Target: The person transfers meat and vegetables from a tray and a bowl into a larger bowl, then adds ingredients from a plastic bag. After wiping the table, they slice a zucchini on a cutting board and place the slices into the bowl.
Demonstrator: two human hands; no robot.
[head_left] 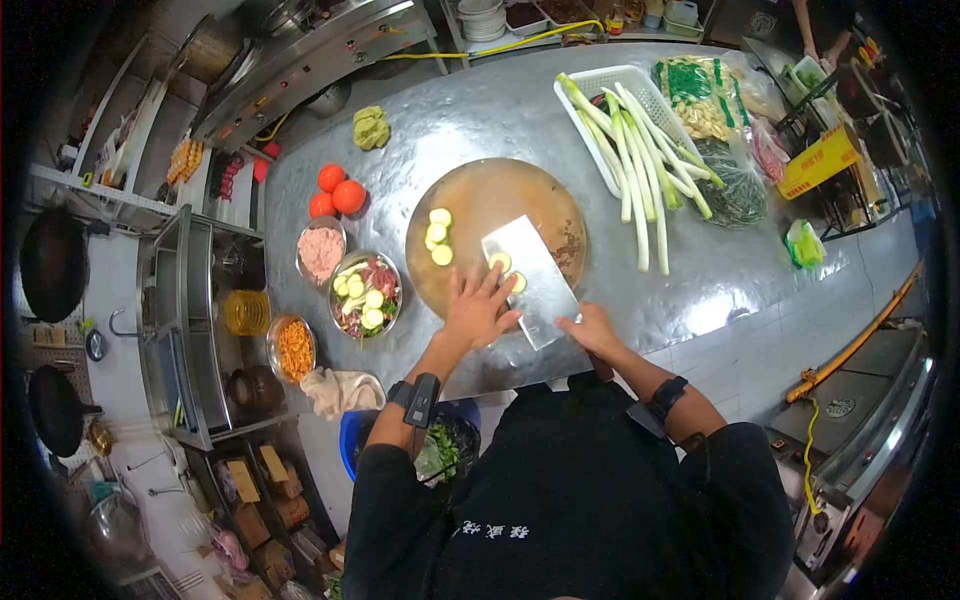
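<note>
My right hand (592,328) grips the handle of a wide cleaver (543,298), whose blade lies flat and tilted over the round wooden chopping board (480,180). Two pale green-rimmed slices, like zucchini (500,261), rest on the blade. With its fingers spread, my left hand (474,308) reaches over the board, fingertips right beside those slices at the blade's left edge. Further left on the board sits a short row of similar slices (438,240). Dark crumbs (570,250) mark the board's right side.
Left of the board stand a steel bowl (400,306) of mixed slices and meat, minced meat (320,252), orange pieces (295,350), tomatoes (348,196) and a cloth (342,393). Leeks (640,160) overhang a white basket (600,80). A blue bin (348,440) is below. Another person's arm (806,30) shows far right.
</note>
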